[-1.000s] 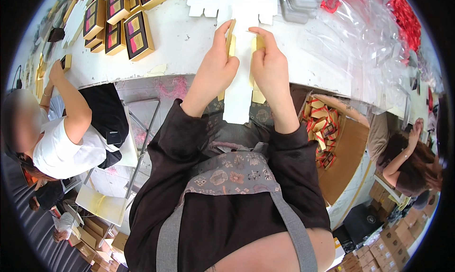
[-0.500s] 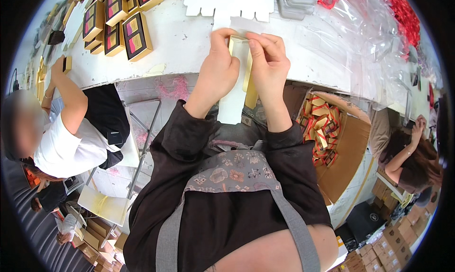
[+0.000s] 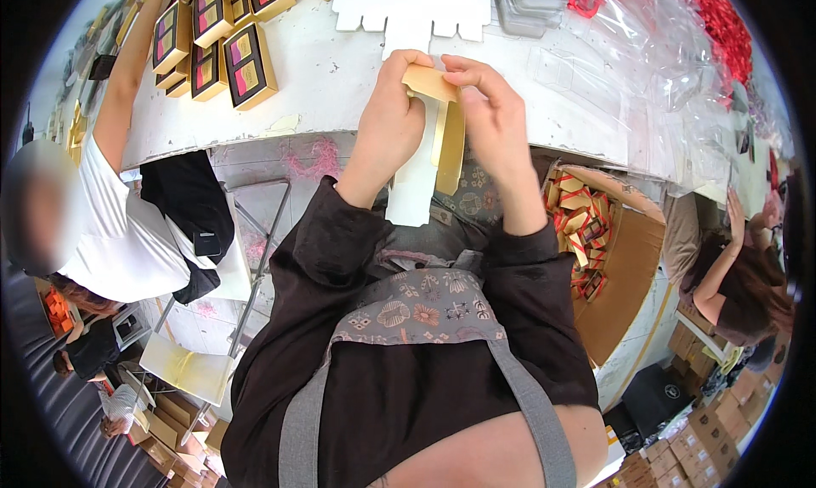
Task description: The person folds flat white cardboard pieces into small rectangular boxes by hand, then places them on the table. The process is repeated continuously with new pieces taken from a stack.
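Observation:
Above the table's front edge I hold a partly folded carton [image 3: 416, 182], white on its inner face and gold on the outside. My left hand [image 3: 393, 127] is closed round its left side near the far end. A gold end flap [image 3: 431, 83] is bent over the far end, toward me. My right hand [image 3: 493, 118] has its curled fingers at the right edge of this flap; its thumb is partly hidden and slightly blurred. A gold side panel [image 3: 452, 148] stands along the right. Beyond my hands, flat white carton blanks [image 3: 412, 3] lie on the table.
Gold boxes with dark windowed fronts [image 3: 251, 67] are piled at the far left. Clear plastic trays and sheets [image 3: 586, 80] cover the right side, near red shredded filler [image 3: 722, 29]. A cardboard box [image 3: 629, 258] of small gold-and-red packs stands right. Co-workers sit on both sides.
The far end flap has folded over toward me and shows its gold face. My right hand has loosened its pinch and shifted slightly right. The left co-worker's arm now reaches far forward.

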Available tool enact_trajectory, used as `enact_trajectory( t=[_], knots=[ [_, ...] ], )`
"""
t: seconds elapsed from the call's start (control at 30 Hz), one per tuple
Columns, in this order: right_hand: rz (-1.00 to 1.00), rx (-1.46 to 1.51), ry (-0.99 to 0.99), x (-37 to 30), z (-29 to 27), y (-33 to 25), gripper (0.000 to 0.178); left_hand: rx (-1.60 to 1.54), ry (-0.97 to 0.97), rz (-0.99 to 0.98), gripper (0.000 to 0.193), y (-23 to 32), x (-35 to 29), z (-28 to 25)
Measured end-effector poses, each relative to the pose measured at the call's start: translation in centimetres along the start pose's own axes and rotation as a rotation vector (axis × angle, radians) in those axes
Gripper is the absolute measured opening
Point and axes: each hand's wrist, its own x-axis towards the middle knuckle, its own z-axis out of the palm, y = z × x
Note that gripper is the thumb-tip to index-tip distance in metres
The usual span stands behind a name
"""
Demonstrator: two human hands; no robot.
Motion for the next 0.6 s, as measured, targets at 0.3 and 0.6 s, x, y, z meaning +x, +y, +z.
enact_trajectory(
  t=[0.3,0.6],
  knots=[
    [0.136,-0.158,-0.185,1.2,-0.4,-0.8,0.030,-0.129,-0.081,-0.012,0.050,0.5,-0.3,-0.7],
    [-0.078,-0.522,-0.103,-0.3,0.5,-2.0,0.037,0.054,-0.095,0.054,0.038,0.3,-0.7,-0.8]
  ],
)
